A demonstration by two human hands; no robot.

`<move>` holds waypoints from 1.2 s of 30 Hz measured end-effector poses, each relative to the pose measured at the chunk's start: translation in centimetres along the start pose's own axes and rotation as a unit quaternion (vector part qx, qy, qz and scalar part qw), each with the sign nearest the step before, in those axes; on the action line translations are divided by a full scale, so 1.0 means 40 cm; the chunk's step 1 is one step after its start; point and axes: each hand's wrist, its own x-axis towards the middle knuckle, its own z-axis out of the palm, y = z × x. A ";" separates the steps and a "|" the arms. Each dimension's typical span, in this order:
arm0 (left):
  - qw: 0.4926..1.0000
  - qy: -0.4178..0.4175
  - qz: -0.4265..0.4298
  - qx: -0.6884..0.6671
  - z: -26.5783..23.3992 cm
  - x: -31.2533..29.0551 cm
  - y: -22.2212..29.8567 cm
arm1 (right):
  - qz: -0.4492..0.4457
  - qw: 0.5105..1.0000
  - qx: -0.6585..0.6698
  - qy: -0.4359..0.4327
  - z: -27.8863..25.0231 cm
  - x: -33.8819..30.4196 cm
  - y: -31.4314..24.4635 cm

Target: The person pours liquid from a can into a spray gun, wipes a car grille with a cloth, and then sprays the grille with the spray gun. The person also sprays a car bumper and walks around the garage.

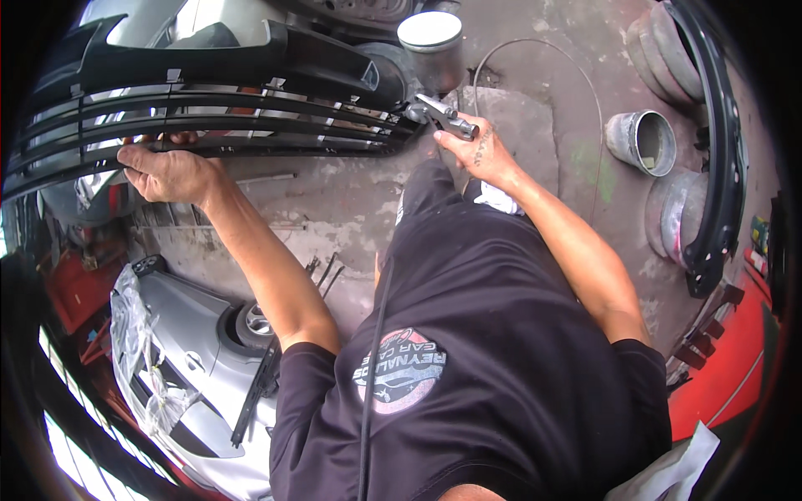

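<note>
My left hand [171, 175] grips the lower edge of a black car bumper grille [159, 65], thumb on the near side and fingertips showing behind the slats. The grille stretches across the upper left, held up off the floor. In my right hand [487, 154] is a spray gun [447, 121], fingers wrapped round its handle, partly hidden. A grey metal paint cup [436, 65] with a white lid tops the gun. Its front end is close to the grille's right end; I cannot tell whether they touch. No spray is visible.
A thin hose [597, 92] curves over the concrete floor [535, 117]. At the right stand a metal bucket [620, 142], large metal drums or rims [675, 213] and a long black bumper part [720, 108]. A silver car [188, 313] partly under plastic sheeting is at lower left, a red panel [727, 380] at lower right.
</note>
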 end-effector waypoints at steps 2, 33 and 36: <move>1.000 -0.003 0.005 -0.011 -0.027 0.018 0.019 | -0.011 0.999 0.011 0.028 0.005 -0.005 0.002; 0.995 0.035 0.087 -0.015 -0.078 0.037 0.116 | 0.021 0.999 -0.014 -0.020 -0.014 -0.006 0.026; 0.993 0.055 0.101 -0.030 -0.071 0.040 0.106 | -0.003 0.999 -0.008 -0.033 -0.016 -0.009 0.015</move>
